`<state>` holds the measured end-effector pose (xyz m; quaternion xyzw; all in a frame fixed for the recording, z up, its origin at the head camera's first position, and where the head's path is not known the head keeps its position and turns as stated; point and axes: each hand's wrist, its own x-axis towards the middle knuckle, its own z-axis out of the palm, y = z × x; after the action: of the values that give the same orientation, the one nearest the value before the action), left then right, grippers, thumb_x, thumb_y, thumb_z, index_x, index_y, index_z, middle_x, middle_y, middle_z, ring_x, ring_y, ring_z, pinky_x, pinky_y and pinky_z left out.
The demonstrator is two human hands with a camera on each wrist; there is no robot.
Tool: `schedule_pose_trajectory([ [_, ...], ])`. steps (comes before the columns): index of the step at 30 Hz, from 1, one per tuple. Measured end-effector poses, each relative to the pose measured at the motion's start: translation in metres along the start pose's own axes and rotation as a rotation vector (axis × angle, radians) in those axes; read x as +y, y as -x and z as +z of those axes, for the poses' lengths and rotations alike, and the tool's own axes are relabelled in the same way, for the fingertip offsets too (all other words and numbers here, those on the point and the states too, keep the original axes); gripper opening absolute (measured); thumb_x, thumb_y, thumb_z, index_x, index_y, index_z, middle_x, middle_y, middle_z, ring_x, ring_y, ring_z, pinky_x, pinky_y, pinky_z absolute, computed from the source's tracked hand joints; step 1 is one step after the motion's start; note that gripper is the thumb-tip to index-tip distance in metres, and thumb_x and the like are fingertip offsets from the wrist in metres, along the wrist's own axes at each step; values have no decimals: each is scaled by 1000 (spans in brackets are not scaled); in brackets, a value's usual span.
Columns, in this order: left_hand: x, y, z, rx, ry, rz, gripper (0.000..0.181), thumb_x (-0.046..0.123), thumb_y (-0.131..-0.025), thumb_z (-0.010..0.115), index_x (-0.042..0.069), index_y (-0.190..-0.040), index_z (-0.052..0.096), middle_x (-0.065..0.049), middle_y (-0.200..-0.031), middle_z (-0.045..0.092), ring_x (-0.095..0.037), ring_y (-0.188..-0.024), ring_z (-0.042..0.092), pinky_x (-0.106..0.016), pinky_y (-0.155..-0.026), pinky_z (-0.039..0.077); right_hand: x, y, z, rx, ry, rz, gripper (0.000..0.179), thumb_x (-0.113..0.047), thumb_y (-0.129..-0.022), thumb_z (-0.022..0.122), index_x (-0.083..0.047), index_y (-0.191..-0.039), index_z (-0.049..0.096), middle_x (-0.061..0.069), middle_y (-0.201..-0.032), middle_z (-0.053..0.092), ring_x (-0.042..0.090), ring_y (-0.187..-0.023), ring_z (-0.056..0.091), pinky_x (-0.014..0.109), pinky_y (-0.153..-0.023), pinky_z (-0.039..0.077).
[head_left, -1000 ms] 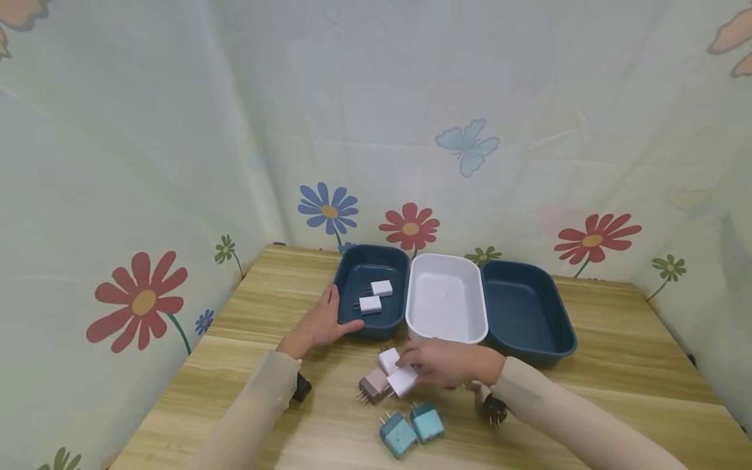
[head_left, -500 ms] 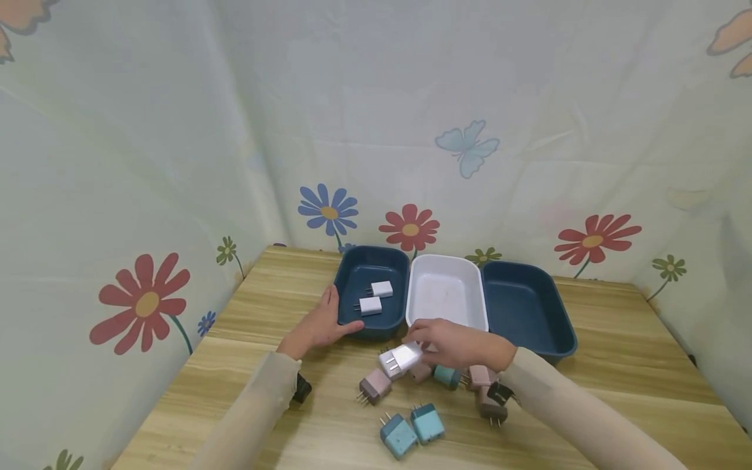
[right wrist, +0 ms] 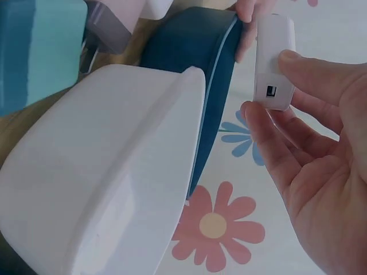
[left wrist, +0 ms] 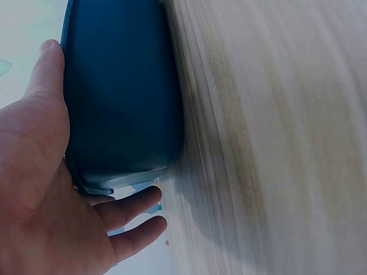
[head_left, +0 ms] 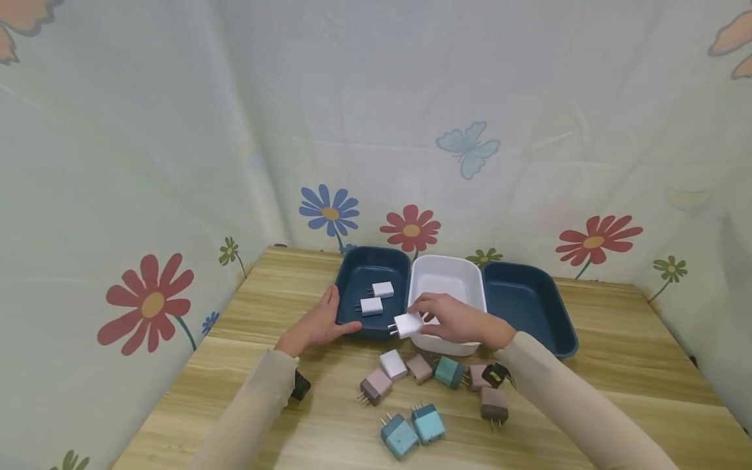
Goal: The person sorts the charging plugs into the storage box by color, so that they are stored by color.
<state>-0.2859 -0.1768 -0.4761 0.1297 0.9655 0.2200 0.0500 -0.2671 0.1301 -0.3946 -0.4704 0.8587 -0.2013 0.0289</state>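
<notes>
My right hand [head_left: 455, 320] pinches a white USB charger [head_left: 407, 324] between thumb and fingers, its prongs pointing left. It is held above the white bin's front left corner; the right wrist view shows the charger's port [right wrist: 271, 91]. My left hand [head_left: 317, 323] rests against the front left corner of the left blue bin [head_left: 346, 271], thumb along the front and fingers at the side, fairly straight. Two white chargers [head_left: 371, 306] lie inside that bin. Another white charger [head_left: 393, 364] lies on the table below my right hand, beside a pink plug adapter [head_left: 375, 386].
The white bin [head_left: 446, 281] stands between the left blue bin and the right blue bin [head_left: 523, 307]. Several pink and teal plug adapters lie on the wooden table [head_left: 317, 418], among them a light teal adapter [head_left: 427, 424] and a brownish pink adapter [head_left: 494, 403]. A flowered cloth [head_left: 376, 117] hangs behind.
My right hand has lifted the white charger off the cluster of plugs, up and away toward the bins. The left hand keeps its place at the blue bin.
</notes>
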Motion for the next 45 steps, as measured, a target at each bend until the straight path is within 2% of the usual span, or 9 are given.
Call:
schedule_pose_trajectory([
  [8, -2, 0, -2, -18, -14, 24, 116, 70, -81, 54, -8, -147, 0, -26, -154, 1, -36, -140, 15, -43, -110, 22, 11, -17, 2, 0, 1, 52, 35, -10, -85, 70, -2, -119, 62, 10, -112, 61, 20, -99, 59, 33, -81, 53],
  [13, -3, 0, -2, -16, -13, 32, 112, 64, -83, 57, -9, -147, 0, -26, -154, 1, -36, -140, 15, -43, -110, 22, 12, -29, 4, -10, 11, 93, 36, -11, -85, 71, -2, -119, 62, 11, -110, 61, 19, -95, 61, 32, -81, 53],
  [18, -2, 1, -2, -15, -2, 30, 109, 57, -85, 60, -9, -147, 0, -27, -154, 1, -37, -139, 15, -44, -110, 22, 15, -39, 9, -16, 18, 85, 35, -10, -86, 70, 1, -118, 62, 12, -107, 61, 22, -94, 62, 31, -81, 52],
  [27, -1, 1, -3, -26, -5, 21, 109, 58, -85, 59, -9, -147, -1, -26, -154, -1, -37, -140, 15, -44, -110, 23, 15, -52, 20, -48, 22, 141, 36, -13, -86, 70, -3, -120, 63, 8, -107, 60, 20, -92, 61, 29, -82, 51],
  [34, -1, 3, -4, -36, -6, 14, 113, 64, -83, 57, -7, -147, -1, -25, -154, -1, -36, -140, 14, -44, -110, 22, 15, -60, 26, -39, 37, 79, 32, -12, -86, 70, -1, -115, 66, 9, -100, 60, 20, -87, 62, 28, -78, 51],
  [45, 0, 2, -3, -43, -12, 12, 114, 67, -81, 56, -8, -147, 0, -26, -154, -1, -36, -140, 14, -44, -110, 22, 19, -70, 36, -51, 17, 80, 32, -10, -84, 71, -1, -115, 66, 11, -103, 61, 22, -88, 62, 28, -77, 51],
])
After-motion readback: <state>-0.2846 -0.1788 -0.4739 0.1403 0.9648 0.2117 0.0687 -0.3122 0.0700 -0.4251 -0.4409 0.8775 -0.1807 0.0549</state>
